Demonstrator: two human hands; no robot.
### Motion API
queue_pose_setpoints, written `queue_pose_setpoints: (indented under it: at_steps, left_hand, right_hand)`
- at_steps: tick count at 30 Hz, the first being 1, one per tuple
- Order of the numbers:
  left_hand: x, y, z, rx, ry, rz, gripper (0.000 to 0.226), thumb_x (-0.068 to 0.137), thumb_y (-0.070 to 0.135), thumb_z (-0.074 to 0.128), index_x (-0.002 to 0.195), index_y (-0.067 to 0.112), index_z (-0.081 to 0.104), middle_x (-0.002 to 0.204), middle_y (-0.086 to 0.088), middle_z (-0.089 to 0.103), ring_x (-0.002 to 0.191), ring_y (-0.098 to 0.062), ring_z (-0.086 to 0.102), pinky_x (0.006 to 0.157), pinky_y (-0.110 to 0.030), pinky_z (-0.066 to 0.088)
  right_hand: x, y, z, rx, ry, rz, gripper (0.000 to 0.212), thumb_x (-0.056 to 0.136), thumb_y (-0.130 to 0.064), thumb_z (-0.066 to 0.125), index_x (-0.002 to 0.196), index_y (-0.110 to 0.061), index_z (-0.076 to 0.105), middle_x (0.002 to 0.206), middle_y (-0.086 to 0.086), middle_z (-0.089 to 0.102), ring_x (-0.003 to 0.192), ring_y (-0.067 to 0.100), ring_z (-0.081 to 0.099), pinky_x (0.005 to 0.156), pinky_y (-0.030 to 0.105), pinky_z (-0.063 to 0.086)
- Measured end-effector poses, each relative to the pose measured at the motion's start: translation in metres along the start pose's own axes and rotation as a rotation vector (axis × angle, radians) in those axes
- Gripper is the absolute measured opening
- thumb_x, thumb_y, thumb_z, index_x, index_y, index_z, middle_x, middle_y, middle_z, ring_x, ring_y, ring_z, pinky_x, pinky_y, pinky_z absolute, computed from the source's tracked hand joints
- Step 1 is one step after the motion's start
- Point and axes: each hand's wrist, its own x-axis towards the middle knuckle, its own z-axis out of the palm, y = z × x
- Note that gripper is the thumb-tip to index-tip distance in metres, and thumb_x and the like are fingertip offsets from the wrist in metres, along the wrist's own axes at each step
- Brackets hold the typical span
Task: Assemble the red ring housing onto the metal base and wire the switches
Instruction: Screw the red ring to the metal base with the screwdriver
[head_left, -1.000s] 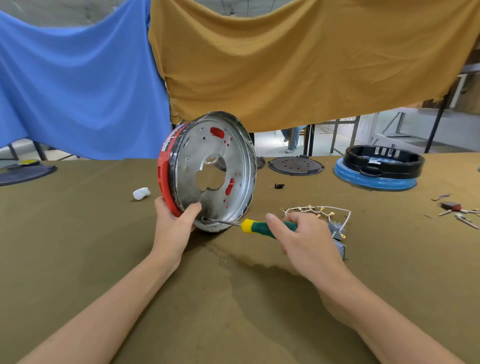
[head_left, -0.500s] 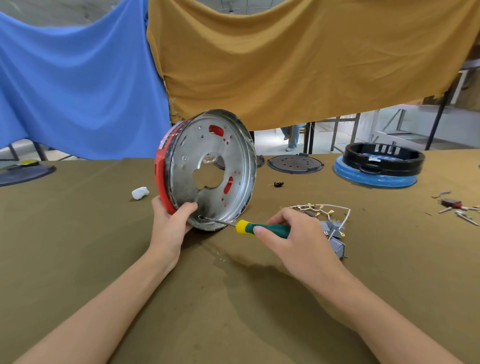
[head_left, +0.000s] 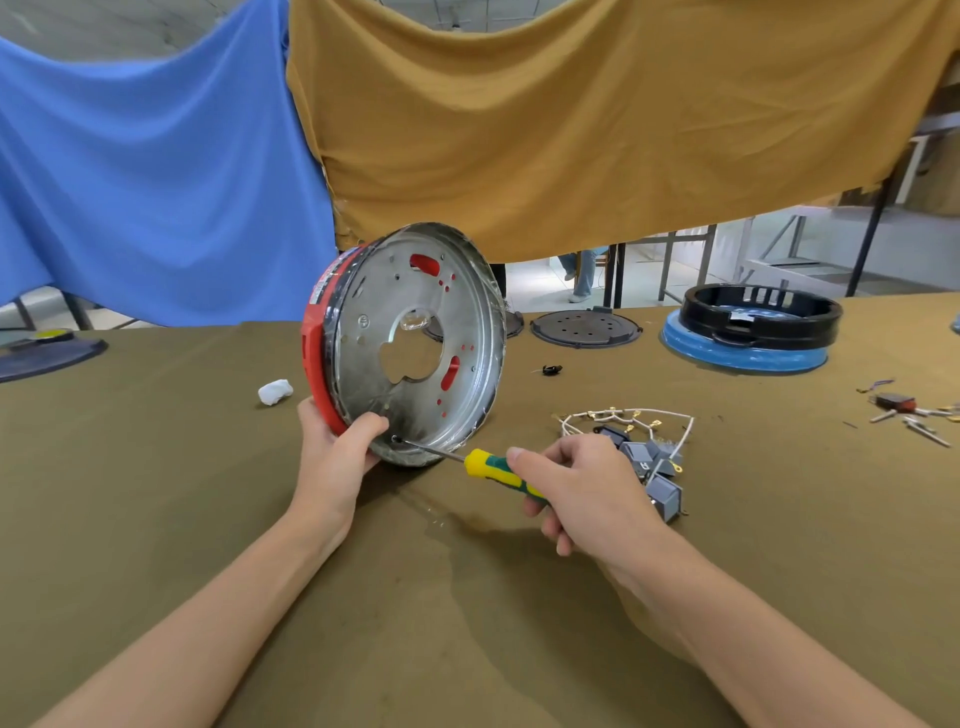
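The round metal base (head_left: 457, 332) stands on edge on the table, its silver face turned toward me, with the red ring housing (head_left: 315, 358) fitted behind it. My left hand (head_left: 337, 452) grips the lower left rim, thumb on the metal face. My right hand (head_left: 582, 488) holds a screwdriver (head_left: 493, 466) with a yellow and green handle. Its tip sits at a dark screw point (head_left: 396, 439) near the base's bottom edge. A bundle of grey switches (head_left: 655, 470) with white wires (head_left: 623, 418) lies just right of my right hand.
A black ring on a blue disc (head_left: 753, 327) stands at the back right, and a dark perforated disc (head_left: 584, 327) lies behind the base. Small metal parts (head_left: 909, 408) lie at the far right. A white wad (head_left: 275, 391) lies left of the base. Blue and ochre cloths hang behind.
My right hand has shifted its grip back along the screwdriver handle, turning it. The base has tilted slightly; the tip stays at the same screw point.
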Motion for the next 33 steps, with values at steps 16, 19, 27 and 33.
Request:
queue_pose_setpoints:
  at_steps: [16, 19, 27, 33]
  left_hand:
    - [-0.0015, -0.0003, -0.0010, 0.055, -0.053, 0.012, 0.047, 0.069, 0.015, 0.061, 0.109, 0.034, 0.046, 0.089, 0.024, 0.066, 0.089, 0.001, 0.067, 0.089, -0.042, 0.057]
    - [-0.0019, -0.0009, -0.0002, 0.056, -0.051, 0.017, 0.048, 0.069, 0.014, 0.061, 0.110, 0.033, 0.046, 0.089, 0.024, 0.067, 0.089, 0.001, 0.067, 0.087, -0.039, 0.058]
    - [0.0063, -0.0020, 0.0015, 0.002, 0.091, -0.048, 0.036, 0.087, 0.005, 0.060, 0.114, 0.027, 0.050, 0.121, -0.003, 0.064, 0.111, -0.023, 0.065, 0.089, -0.048, 0.058]
    - [0.0039, -0.0018, 0.0007, 0.208, 0.170, 0.077, 0.047, 0.071, 0.026, 0.058, 0.117, 0.024, 0.048, 0.105, 0.005, 0.065, 0.091, 0.001, 0.063, 0.083, -0.030, 0.051]
  right_hand:
    - [0.0001, -0.0025, -0.0029, 0.145, -0.048, 0.143, 0.027, 0.094, -0.035, 0.064, 0.091, -0.009, 0.056, 0.062, 0.007, 0.064, 0.037, 0.008, 0.041, 0.035, 0.018, 0.032]
    - [-0.0012, -0.0013, -0.0045, 0.145, -0.062, 0.151, 0.030, 0.095, -0.036, 0.063, 0.096, -0.006, 0.058, 0.062, 0.006, 0.065, 0.038, 0.007, 0.043, 0.036, 0.018, 0.033]
    - [-0.0054, -0.0069, 0.0008, -0.367, 0.182, -0.244, 0.037, 0.090, -0.048, 0.054, 0.072, -0.016, 0.056, 0.064, 0.006, 0.067, 0.062, 0.019, 0.060, 0.063, 0.037, 0.049]
    - [-0.0043, -0.0057, -0.0005, -0.088, 0.058, -0.048, 0.026, 0.090, -0.042, 0.062, 0.087, -0.017, 0.061, 0.064, 0.001, 0.071, 0.037, 0.003, 0.038, 0.045, 0.023, 0.032]
